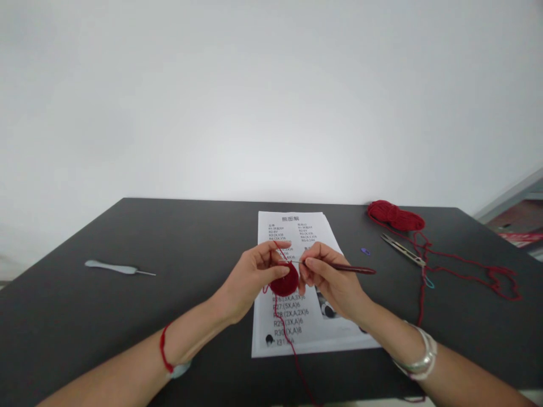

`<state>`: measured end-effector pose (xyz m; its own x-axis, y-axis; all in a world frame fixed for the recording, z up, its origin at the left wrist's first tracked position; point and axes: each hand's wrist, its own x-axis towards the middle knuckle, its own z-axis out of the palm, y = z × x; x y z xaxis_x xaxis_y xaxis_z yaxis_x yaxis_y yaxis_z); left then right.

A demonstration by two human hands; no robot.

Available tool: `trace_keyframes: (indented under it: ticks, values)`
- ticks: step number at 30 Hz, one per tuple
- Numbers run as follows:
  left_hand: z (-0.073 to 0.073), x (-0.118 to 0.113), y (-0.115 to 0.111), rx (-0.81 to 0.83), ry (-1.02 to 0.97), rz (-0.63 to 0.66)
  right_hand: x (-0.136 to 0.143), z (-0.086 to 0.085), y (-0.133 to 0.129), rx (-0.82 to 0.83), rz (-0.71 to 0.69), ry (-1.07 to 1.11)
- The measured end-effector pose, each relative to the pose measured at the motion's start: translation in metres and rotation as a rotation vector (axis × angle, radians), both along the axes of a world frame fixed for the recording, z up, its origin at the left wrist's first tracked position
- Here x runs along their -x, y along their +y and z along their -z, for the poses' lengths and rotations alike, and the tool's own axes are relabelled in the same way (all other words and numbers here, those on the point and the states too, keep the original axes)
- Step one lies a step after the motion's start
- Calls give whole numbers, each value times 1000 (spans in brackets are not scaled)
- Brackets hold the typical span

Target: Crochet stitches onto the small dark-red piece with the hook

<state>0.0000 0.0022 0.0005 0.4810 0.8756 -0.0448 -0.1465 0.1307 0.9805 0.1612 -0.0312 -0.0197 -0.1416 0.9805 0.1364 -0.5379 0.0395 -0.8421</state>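
Between thumb and fingers, my left hand (263,267) pinches a small round piece of dark red crochet (285,282). A strand of red yarn (279,247) runs up over its index finger, and another strand hangs from the piece toward the table's front edge. My right hand (326,268) is closed around a crochet hook (354,269) with a dark red handle. The hook's thin metal shaft points left and its tip meets the top edge of the crochet piece; the exact stitch is too small to see. Both hands are above the printed pattern sheet (292,226).
On the dark table (203,237), a grey-handled crochet hook (120,268) lies at left. To the right are a red yarn skein (395,215) with loose strands, thread snips (403,249), a purple stitch marker (365,251) and a light blue one (430,282). A white wall stands behind.
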Motion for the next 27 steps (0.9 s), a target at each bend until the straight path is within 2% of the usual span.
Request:
trace_keyframes:
  ticks: [5, 11, 15, 21, 24, 25, 27]
  values:
    - [-4, 1, 2, 24, 5, -19, -13, 5, 2, -126, 6, -173]
    - [-9, -1, 2, 13, 18, -64, -14, -2, -6, -178, 147, -529]
    - [-6, -3, -1, -33, 52, -117, -7, -7, -12, -243, 261, -732]
    - [3, -5, -5, -225, 191, -273, 4, 6, -17, -664, 512, -1045]
    - [2, -5, -4, -292, 238, -302, 5, 12, -16, -814, 543, -1111]
    - [2, -5, -3, -315, 252, -303, 5, 12, -15, -801, 528, -1095]
    - [0, -4, -2, -360, 277, -301, 4, 10, -15, -656, 466, -1028]
